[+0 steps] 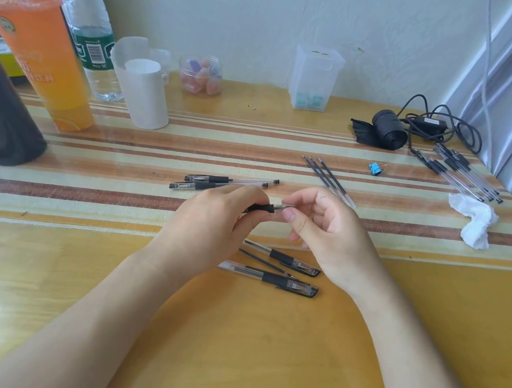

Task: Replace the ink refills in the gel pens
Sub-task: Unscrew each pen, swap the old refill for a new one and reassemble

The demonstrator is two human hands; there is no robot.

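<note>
My left hand (211, 220) grips a gel pen (264, 208) by its black rubber grip. My right hand (325, 230) pinches the pen's clear tip end between thumb and fingers. Two capped gel pens (226, 184) lie just beyond my hands. Two more capped pens (283, 271) lie under my wrists, with a loose black refill (266, 263) between them. Three spare refills (327, 179) lie side by side further back on the right.
A bundle of gel pens (464, 174) lies at the far right by a crumpled tissue (474, 221) and a blue binder clip (375, 169). An orange drink cup (43, 58), water bottle (89, 38) and white roll (145, 92) stand back left. A black cable (438, 127) lies back right.
</note>
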